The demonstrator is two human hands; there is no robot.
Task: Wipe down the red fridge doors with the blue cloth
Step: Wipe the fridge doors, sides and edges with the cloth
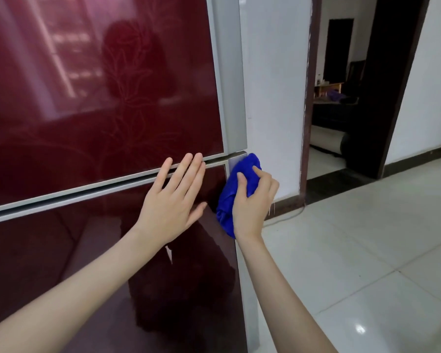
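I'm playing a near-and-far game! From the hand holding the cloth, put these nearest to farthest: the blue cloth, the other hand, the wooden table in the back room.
1. blue cloth: gripped in the right hand itself.
2. left hand: just to its left, flat on the red fridge doors.
3. wooden table: far back, through the doorway.

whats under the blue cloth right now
The blue cloth is pressed by the right hand against the fridge's grey edge strip, just below the gap between the doors. The patch of strip and red lower door beneath it is covered, so unseen.
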